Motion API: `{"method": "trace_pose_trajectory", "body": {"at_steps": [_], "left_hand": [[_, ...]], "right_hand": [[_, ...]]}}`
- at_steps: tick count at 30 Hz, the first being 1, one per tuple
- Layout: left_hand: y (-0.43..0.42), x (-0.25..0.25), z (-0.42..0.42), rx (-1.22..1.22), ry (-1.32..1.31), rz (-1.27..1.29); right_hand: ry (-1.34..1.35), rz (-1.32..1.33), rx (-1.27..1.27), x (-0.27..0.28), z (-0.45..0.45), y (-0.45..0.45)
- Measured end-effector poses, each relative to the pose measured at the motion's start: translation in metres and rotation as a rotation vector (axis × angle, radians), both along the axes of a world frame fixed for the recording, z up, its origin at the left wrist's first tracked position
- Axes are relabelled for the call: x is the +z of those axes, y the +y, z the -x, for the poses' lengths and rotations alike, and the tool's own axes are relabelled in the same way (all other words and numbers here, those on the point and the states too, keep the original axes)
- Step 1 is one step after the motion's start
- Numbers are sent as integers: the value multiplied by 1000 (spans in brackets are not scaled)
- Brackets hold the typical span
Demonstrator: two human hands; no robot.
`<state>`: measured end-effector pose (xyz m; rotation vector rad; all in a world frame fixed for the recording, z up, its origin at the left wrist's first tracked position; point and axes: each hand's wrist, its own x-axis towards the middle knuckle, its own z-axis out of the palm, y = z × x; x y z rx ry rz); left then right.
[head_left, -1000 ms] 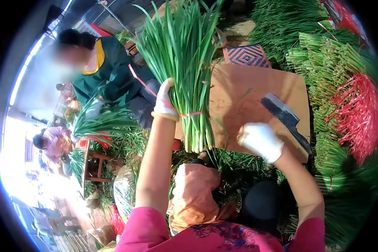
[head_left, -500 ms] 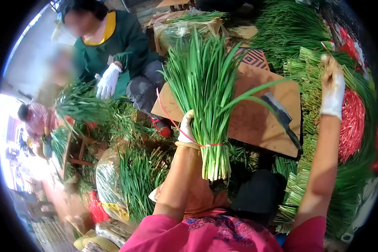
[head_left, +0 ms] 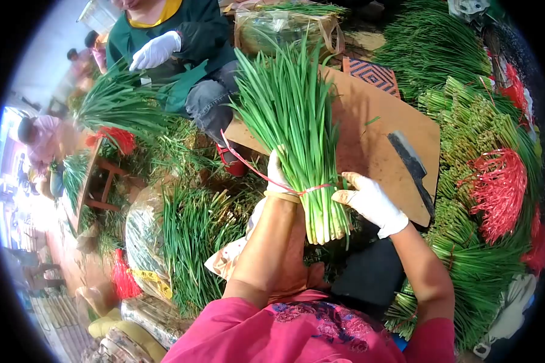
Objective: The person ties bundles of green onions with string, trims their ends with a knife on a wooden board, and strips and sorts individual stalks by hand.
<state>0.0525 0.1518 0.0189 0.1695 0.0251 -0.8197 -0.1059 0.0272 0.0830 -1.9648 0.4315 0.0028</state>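
A thick bundle of green leafy stalks (head_left: 303, 133) stands upright in front of me, leaves up and pale cut ends down. Wrapped around its lower part is a pink-red tie (head_left: 317, 189), whose loose end trails up to the left. My gloved left hand (head_left: 277, 175) grips the bundle from the left at tie height; its fingers are partly behind the stalks. On the other side my gloved right hand (head_left: 372, 201) is open, thumb and fingers apart, with fingertips beside the stalks near the tie. A cleaver (head_left: 410, 166) with a dark handle lies on the brown board (head_left: 369, 121).
Stacked bundles (head_left: 460, 127) line the right side, with red strips (head_left: 499, 190) on them. At upper left sits a person in green (head_left: 209, 30) with a gloved hand above leaves. Loose greens (head_left: 191, 242) and a plastic-wrapped bundle (head_left: 145, 233) lie at lower left.
My right hand has come from the stacked bundles on the right back to the held bundle. The loose leaf that stuck out over the board is gone. The other person's gloved hand has risen.
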Motion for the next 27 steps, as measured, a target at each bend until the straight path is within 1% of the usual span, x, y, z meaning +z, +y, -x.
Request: {"method": "trace_pose_trajectory", "body": {"at_steps": [2, 3, 4, 5, 6, 7, 8, 10, 12, 13, 14, 16, 17, 18, 20, 22, 23, 24, 26, 27], "left_hand": [[2, 4, 0, 2, -6, -20], [2, 7, -1, -24, 2, -3], [2, 9, -4, -48, 10, 15], [1, 8, -6, -36, -5, 30], [1, 6, -7, -22, -19, 45], [2, 8, -8, -39, -10, 98], [4, 10, -9, -52, -44, 137], [7, 9, -9, -56, 2, 157], [8, 8, -9, -62, -15, 174], [8, 7, -9, -65, -24, 182], [8, 7, -9, -72, -17, 182], [8, 6, -7, -88, -1, 176], [8, 8, -6, -103, 1, 211], [5, 5, -6, -67, -15, 128], [5, 7, 0, -63, -14, 113], [2, 14, 5, -119, -31, 117], [0, 12, 5, -114, -35, 87], [0, 10, 3, -103, -41, 54], [2, 6, 0, -98, -50, 98], [3, 5, -1, -95, -53, 118]], "right_hand": [[235, -164, -4, 39, -2, -5], [98, -281, -117, 43, 2, -3], [-70, -444, -167, 49, 7, -11], [-461, -105, -16, 46, 9, -31], [-445, -499, -242, 72, 16, -44], [-651, -377, -335, 83, 21, -63], [-691, -461, -517, 94, 32, -79], [-85, -87, -363, 105, 46, -97], [231, -321, -139, 84, 52, -75], [417, 105, 21, 83, 54, -61], [67, 786, 282, 61, 61, -58], [70, 733, 100, 79, 51, -27], [65, 498, 43, 85, 46, -19], [68, 70, -97, 86, 44, -5], [45, 370, 103, 86, 39, 7], [130, 523, 239, 92, 28, 21], [100, 611, 301, 77, 27, 22], [191, 445, 297, 76, 26, 24], [361, 111, 292, 74, 23, 27], [388, -20, 301, 77, 27, 26]]}}
